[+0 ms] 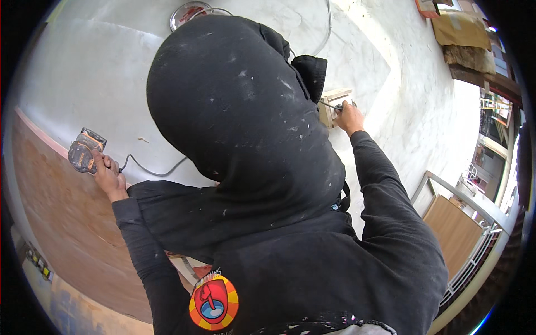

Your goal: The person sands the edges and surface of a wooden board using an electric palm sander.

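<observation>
My left hand [110, 180] is closed around a small dark grey and orange power sander [84, 155], at the edge of a reddish-brown board [78, 212] on the left. A black cord [148, 172] trails from the sander and passes under my bent leg. On the right, my right hand [350, 118] pinches the end of a dark cable, apparently a plug [338, 107], against a pale wooden box [328, 115] with a white face. Its fingertips are partly hidden. My black trousers [234, 111], spotted with pale marks, fill the middle.
Pale, smeared flooring [100, 67] surrounds me. A round, shiny dish [181, 15] with something red in it lies beyond my knee, near a grey cable [328, 33]. Rightward are a brown paper package [460, 29], a metal railing [474, 201] and a wooden panel [453, 226].
</observation>
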